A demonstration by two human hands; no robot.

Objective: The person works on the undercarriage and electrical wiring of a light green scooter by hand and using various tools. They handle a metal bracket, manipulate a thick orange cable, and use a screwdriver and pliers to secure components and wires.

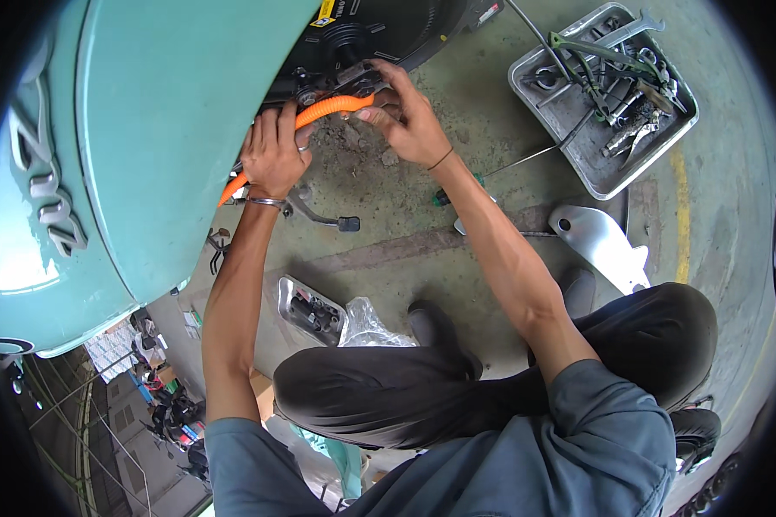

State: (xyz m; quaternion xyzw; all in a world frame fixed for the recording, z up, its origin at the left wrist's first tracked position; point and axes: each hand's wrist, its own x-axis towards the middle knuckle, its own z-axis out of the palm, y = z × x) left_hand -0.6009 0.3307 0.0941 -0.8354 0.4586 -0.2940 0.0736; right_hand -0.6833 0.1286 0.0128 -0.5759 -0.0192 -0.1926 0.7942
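Note:
An orange corrugated conduit (328, 107) curves beneath the teal vehicle panel (172, 138), beside dark metal fittings (309, 90) and a black round wheel housing (371, 30). My left hand (274, 151) has its fingers curled onto the conduit along the panel's lower edge. My right hand (409, 121) grips around the conduit's upper end, thumb below it and index finger over the dark fitting; the fingertips are partly hidden.
A tool tray (524, 86) lies upper right. A silver plate (595, 241), a green-handled screwdriver (441, 196) and a black-padded pedal (347, 224) lie on the floor. A smaller tray (289, 289) and clear plastic bag (371, 327) sit near my knees and boots.

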